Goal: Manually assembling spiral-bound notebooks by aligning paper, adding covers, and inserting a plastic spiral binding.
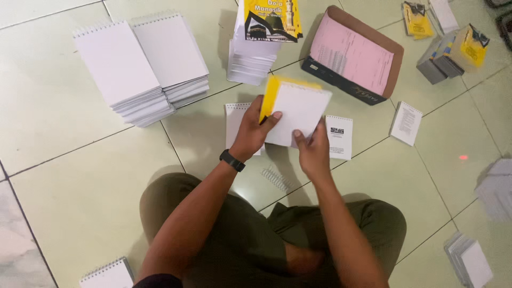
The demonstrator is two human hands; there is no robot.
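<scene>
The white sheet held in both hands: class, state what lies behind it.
Behind the white sheet a yellow cover shows along its left and top edges, gripped by the left hand; the right hand holds the bottom. The rest of the cover is hidden.

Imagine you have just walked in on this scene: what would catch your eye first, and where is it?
First, the two hands at centre: the left hand and right hand hold a white pad with a yellow cover together above the tiled floor. Next, the tall white stacks at upper left, and the box of pink sheets at upper right.
</scene>
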